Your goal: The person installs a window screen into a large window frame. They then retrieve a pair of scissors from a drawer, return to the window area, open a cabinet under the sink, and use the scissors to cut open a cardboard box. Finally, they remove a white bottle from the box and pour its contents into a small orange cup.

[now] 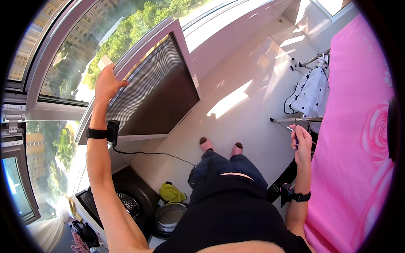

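My left hand (pixel 108 85) reaches up to a white-framed panel with a dark mesh screen (pixel 168 90), standing tilted by the window. Its thumb lies on the mesh side and the fingers go over the frame's upper edge, closed on it. A small pale beige block (pixel 104 62) shows just beyond the fingertips; I cannot tell whether the hand touches it. My right hand (pixel 301 143), raised beside the pink cloth, is wrapped round a slim tool with a purple handle (pixel 297 144) and a thin dark shaft pointing up, which looks like a screwdriver. Both wrists wear black straps with small devices.
Pink rose-printed fabric (pixel 350 126) covers the right side. Near it stand metal rack legs (pixel 310 119) and a white cloth with black trim (pixel 310 90). Lower left are a dark washing machine (pixel 126 181), its round door (pixel 171 217) and a yellow-green cloth (pixel 172 192). A cable runs from my left wrist.
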The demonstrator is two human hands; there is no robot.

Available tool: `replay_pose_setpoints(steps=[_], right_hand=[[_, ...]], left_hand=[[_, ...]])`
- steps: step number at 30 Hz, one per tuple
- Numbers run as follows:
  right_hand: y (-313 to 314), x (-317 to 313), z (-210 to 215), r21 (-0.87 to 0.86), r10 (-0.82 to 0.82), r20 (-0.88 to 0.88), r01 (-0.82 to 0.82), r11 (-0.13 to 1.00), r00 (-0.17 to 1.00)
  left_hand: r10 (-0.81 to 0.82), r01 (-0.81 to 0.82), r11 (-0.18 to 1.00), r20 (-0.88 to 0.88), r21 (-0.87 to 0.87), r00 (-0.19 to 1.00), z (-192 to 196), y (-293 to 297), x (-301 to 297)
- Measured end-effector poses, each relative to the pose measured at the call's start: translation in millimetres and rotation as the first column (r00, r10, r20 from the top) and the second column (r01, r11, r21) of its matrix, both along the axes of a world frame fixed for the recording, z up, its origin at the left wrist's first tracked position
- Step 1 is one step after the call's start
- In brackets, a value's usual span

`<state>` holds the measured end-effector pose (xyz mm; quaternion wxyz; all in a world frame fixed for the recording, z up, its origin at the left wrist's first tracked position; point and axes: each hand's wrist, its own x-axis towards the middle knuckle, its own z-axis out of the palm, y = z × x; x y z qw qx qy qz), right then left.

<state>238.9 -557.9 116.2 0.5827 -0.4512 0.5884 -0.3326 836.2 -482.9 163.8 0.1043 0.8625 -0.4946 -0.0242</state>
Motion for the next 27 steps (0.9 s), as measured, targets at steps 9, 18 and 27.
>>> replay_pose_setpoints(steps=[9,18,27], right_hand=[[4,7,-6,-0.016,0.027,0.030,-0.026,1.000,0.999],[3,-2,-8,-0.008,0.040,0.004,-0.040,0.999,0.999],[-23,4,-15,-0.008,0.243,0.096,-0.244,0.970,0.965]], left_hand=[[0.048,-0.057,0.998,0.234,0.030,0.971,-6,4,-16],[0.117,-0.130,0.992,0.370,0.009,0.922,4,9,-44],[0.176,-0.089,0.959,0.320,-0.267,0.931,18,72,-146]])
